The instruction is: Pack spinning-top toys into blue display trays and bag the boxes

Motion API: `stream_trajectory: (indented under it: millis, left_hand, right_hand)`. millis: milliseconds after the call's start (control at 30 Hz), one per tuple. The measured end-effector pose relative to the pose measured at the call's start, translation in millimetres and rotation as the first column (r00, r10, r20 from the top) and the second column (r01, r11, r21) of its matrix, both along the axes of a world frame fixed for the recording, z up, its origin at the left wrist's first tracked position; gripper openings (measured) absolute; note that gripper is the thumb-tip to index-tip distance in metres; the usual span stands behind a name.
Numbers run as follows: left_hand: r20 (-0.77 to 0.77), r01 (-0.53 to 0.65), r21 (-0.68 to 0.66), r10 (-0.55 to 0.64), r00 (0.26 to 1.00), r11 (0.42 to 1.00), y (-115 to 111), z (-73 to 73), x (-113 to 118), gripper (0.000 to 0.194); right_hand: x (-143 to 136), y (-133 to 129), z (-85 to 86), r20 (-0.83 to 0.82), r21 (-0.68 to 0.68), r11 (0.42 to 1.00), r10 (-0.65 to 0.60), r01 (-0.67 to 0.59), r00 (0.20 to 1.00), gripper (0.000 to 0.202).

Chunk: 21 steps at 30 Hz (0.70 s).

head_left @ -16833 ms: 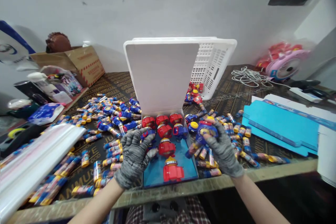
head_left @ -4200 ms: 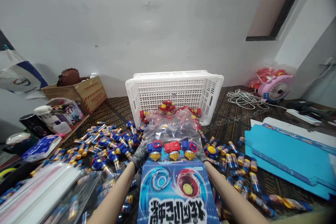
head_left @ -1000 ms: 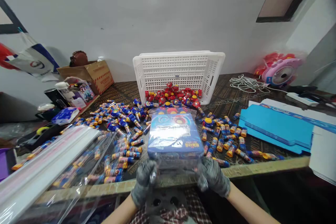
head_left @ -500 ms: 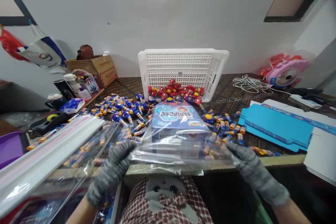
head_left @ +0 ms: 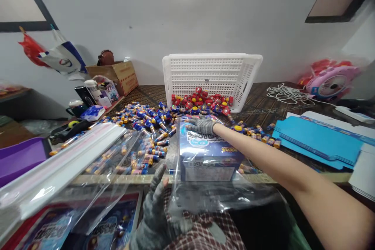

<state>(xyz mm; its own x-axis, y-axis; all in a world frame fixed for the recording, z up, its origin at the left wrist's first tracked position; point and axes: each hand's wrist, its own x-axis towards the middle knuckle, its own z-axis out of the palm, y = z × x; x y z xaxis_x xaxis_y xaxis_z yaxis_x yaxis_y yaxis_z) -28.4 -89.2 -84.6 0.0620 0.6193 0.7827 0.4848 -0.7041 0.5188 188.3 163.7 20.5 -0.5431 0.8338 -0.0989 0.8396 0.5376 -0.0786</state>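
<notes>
A blue printed box [head_left: 209, 152] lies at the table's front edge, inside a clear plastic bag [head_left: 222, 199] whose loose end hangs over the edge towards me. My right hand [head_left: 202, 125], in a grey glove, reaches across the box and rests on the far part of its top with the fingers stretched out. Below the table edge, left of the bag, my left hand [head_left: 155, 213] is raised with its fingers apart; part of it is blurred. Small blue-and-orange tubes [head_left: 158, 150] lie scattered left of the box.
A white basket [head_left: 212, 62] lies on its side at the back, with red toys [head_left: 202, 99] spilling out. Blue flat cardboard sheets [head_left: 316, 140] are stacked right. A white rail-like strip [head_left: 64, 164] and a purple dustpan-like bin [head_left: 23, 160] are left. A pink fan [head_left: 334, 82] stands far right.
Both hands have left the bag's open end. My right hand has moved forward onto the box top; my left hand has dropped lower and nearer me. The bag's end now hangs down.
</notes>
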Motion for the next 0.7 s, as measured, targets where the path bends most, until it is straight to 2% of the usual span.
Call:
stream_trajectory:
  millis: [33,100,167,233,300,333,367,433,467,500,533,567,633,700]
  left_hand:
    - [-0.001,-0.02,-0.025,0.02,1.0,0.999,-0.5,-5.9,5.0,0.089]
    - [0.022,-0.044,-0.08,0.046,0.999,0.996,-3.3,-11.7,12.1,0.064]
    - [0.117,-0.038,-0.192,0.061,0.991,0.981,-7.2,-11.8,13.9,0.03]
    - [0.254,0.009,-0.312,0.074,0.964,0.95,-10.6,-11.5,10.5,0.01]
    - [0.379,0.084,-0.438,0.099,0.92,0.895,-12.7,-13.5,4.2,0.006]
    - [0.438,0.126,-0.485,0.116,0.892,0.865,-13.3,-15.2,0.9,0.007]
    - [0.489,0.17,-0.519,0.127,0.863,0.838,-13.6,-16.8,-2.2,0.009]
    - [0.551,0.242,-0.546,0.126,0.825,0.802,-13.8,-17.9,-7.3,0.014]
    - [0.561,0.259,-0.552,0.123,0.818,0.792,-13.8,-17.0,-9.2,0.015]
    - [0.557,0.266,-0.562,0.12,0.822,0.783,-13.8,-15.5,-10.7,0.017]
    - [0.541,0.267,-0.574,0.114,0.833,0.774,-13.9,-13.6,-12.0,0.019]
    - [0.521,0.263,-0.585,0.107,0.847,0.767,-14.1,-12.2,-13.2,0.021]
    - [0.476,0.24,-0.6,0.101,0.873,0.763,-14.4,-12.8,-15.8,0.026]
    - [0.435,0.155,-0.592,0.152,0.887,0.791,-14.1,-19.3,-18.9,0.028]
  right_hand:
    - [-3.6,3.8,-10.1,0.02,-0.013,1.0,-0.02,0.02,1.0,0.063]
    - [-5.5,2.4,-19.5,0.022,0.005,0.999,-0.044,0.044,0.999,0.066]
    - [-4.6,-11.6,-13.7,-0.013,0.121,0.989,-0.082,0.083,0.997,0.064]
    - [-3.8,-43.8,1.1,-0.081,0.28,0.957,-0.049,0.07,0.995,0.064]
    - [-2.3,-97.7,12.9,-0.138,0.412,0.908,0.141,-0.072,0.98,0.07]
    - [-0.8,-130.7,14.1,-0.142,0.456,0.867,0.293,-0.201,0.945,0.076]
    - [1.3,-165.0,10.9,-0.155,0.516,0.801,0.436,-0.304,0.887,0.081]
    - [6.9,-227.0,-9.7,-0.172,0.603,0.629,0.702,-0.49,0.691,0.068]
    - [10.0,-250.0,-26.2,-0.175,0.622,0.563,0.777,-0.544,0.604,0.055]
    - [13.0,-265.4,-45.6,-0.19,0.629,0.553,0.791,-0.547,0.581,0.043]
    - [15.9,-273.2,-66.5,-0.213,0.637,0.575,0.772,-0.514,0.599,0.035]
    - [18.5,-273.9,-87.3,-0.223,0.633,0.625,0.712,-0.457,0.665,0.033]
    - [22.5,-260.6,-123.8,-0.229,0.638,0.715,0.53,-0.286,0.816,0.04]
    - [24.1,-240.4,-148.9,-0.262,0.617,0.779,0.337,-0.112,0.904,0.039]
